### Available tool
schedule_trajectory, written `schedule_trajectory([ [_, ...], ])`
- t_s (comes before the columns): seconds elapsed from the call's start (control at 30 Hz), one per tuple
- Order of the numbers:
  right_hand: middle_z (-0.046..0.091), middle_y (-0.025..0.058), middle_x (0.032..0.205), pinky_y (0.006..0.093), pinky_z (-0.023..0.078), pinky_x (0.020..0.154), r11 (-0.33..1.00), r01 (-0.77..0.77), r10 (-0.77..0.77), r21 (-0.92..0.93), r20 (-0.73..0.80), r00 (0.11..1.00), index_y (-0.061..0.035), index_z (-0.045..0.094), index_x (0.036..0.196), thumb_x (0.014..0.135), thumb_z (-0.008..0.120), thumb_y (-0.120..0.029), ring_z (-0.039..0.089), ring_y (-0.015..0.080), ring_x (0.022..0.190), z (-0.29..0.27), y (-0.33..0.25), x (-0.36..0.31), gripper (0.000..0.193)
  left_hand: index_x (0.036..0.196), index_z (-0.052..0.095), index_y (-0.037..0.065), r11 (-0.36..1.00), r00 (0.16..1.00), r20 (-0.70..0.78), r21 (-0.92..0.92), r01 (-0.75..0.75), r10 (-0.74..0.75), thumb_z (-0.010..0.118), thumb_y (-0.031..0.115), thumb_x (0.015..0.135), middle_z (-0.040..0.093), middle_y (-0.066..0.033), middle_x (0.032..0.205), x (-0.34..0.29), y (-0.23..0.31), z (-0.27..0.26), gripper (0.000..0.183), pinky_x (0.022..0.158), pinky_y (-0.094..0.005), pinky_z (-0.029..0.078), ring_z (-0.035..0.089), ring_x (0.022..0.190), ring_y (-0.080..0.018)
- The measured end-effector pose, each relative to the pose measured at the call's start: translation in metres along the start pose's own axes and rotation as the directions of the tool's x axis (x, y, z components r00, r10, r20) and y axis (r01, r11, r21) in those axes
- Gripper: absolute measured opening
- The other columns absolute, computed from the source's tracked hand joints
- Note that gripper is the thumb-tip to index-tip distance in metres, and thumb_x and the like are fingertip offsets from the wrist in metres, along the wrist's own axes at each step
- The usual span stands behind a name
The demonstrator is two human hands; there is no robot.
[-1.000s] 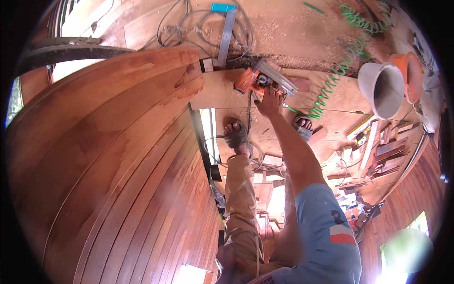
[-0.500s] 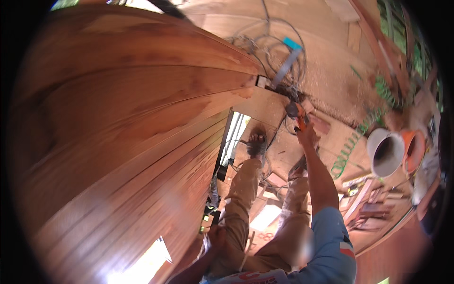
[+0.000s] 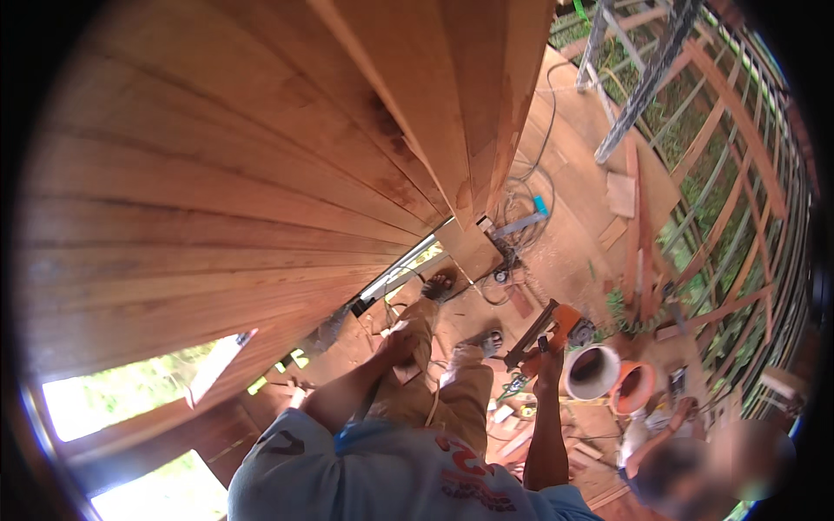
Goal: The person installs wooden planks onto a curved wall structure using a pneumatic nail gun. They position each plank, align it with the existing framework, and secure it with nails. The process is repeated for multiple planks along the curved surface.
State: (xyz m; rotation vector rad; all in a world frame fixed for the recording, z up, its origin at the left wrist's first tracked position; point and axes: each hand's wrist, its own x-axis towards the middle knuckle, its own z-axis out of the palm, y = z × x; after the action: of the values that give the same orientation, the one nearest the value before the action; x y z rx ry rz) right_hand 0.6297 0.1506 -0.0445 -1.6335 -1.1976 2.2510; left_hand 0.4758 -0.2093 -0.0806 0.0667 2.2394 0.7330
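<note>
The person's right hand (image 3: 549, 356) was clenched around the grip of a nail gun (image 3: 566, 322), which extended just beyond the knuckles, on the side away from the body. Its orange housing lay ahead and slightly to the right of the fingers, while its long dark magazine slanted back toward the left, ending near the right foot (image 3: 492, 340) in the view. The left hand (image 3: 399, 342) was well apart from the tool, down by the left leg of the tan trousers (image 3: 462, 386); its fingers were too indistinct to tell whether they gripped anything. Just to the right of the right hand stood a white bucket (image 3: 576, 384), with an orange bucket (image 3: 618, 401) beside it, both open-mouthed. A green coiled hose (image 3: 615, 306) lay beyond the nail gun. Ahead of the feet, a metal square with a teal handle (image 3: 540, 207) rested on the wooden floor (image 3: 569, 239) among loops of dark cable (image 3: 551, 187). A tall wall of reddish-brown boards (image 3: 261, 191) filled the left side, and farther out on the right, near the lower edge, another person's forearm (image 3: 653, 441) reached in past the buckets.
</note>
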Motion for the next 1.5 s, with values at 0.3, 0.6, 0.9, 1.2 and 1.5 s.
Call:
schedule_trajectory([
  [0.3, 0.054, 0.0080, 0.066, 0.0351, 0.048, 0.040, 0.986, 0.100, -0.066, -0.131, 0.246, 0.967, -0.0109, 0.050, 0.118, 0.086, 0.045, -0.001, 0.055, 0.0207, 0.047, 0.053, -0.130, -0.077, 0.033, 0.103, 0.075, 0.004, 0.920, 0.981, -0.129, -0.347, -0.180, 0.143, 0.065, 0.013, 0.085, 0.071, -0.0093, 0.080, -0.029, 0.099, -0.072, 0.022, 0.065, -0.0320, 0.053, 0.066, 0.071, -0.0144],
  [0.6, 0.050, 0.0029, 0.065, 0.0401, 0.052, 0.066, 0.808, 0.486, -0.580, 0.335, 0.598, 0.552, -0.0018, 0.037, 0.152, 0.102, 0.057, -0.028, 0.052, 0.0169, 0.055, 0.176, -0.254, -0.191, 0.060, 0.109, 0.068, 0.004, 0.327, 0.702, -0.519, -0.636, -0.699, 0.489, 0.063, 0.024, 0.097, 0.062, -0.0021, 0.078, -0.047, 0.294, -0.314, 0.024, 0.053, -0.0242, 0.042, 0.054, 0.062, -0.0079],
  [0.9, 0.055, 0.0056, 0.066, 0.0389, 0.052, 0.065, 0.488, 0.651, -0.805, 0.581, 0.588, 0.079, 0.0056, 0.037, 0.146, 0.099, 0.061, -0.029, 0.055, 0.0146, 0.056, 0.269, -0.379, -0.292, 0.063, 0.109, 0.068, 0.005, -0.085, 0.346, -0.631, -0.550, -0.831, 0.694, 0.062, 0.039, 0.101, 0.067, -0.0037, 0.081, -0.155, 0.495, -0.483, 0.036, 0.047, -0.0234, 0.041, 0.052, 0.051, -0.0070],
  [1.2, 0.056, 0.0056, 0.063, 0.0385, 0.054, 0.064, 0.338, 0.733, -0.795, 0.590, 0.596, -0.113, 0.0097, 0.033, 0.149, 0.100, 0.062, -0.032, 0.056, 0.0148, 0.054, 0.304, -0.468, -0.345, 0.071, 0.103, 0.065, 0.006, -0.325, 0.257, -0.652, -0.633, -0.703, 0.714, 0.054, 0.041, 0.104, 0.070, -0.0035, 0.082, -0.190, 0.593, -0.520, 0.037, 0.044, -0.0239, 0.039, 0.054, 0.052, -0.0080],
  [1.5, 0.057, 0.0055, 0.063, 0.0386, 0.055, 0.063, 0.296, 0.764, -0.783, 0.574, 0.604, -0.150, 0.0066, 0.039, 0.147, 0.099, 0.063, -0.033, 0.057, 0.0147, 0.054, 0.320, -0.498, -0.360, 0.067, 0.095, 0.063, 0.006, -0.264, 0.216, -0.574, -0.636, -0.725, 0.790, 0.057, 0.031, 0.105, 0.070, -0.0063, 0.083, -0.185, 0.595, -0.533, 0.027, 0.053, -0.0254, 0.047, 0.059, 0.060, -0.0088],
])
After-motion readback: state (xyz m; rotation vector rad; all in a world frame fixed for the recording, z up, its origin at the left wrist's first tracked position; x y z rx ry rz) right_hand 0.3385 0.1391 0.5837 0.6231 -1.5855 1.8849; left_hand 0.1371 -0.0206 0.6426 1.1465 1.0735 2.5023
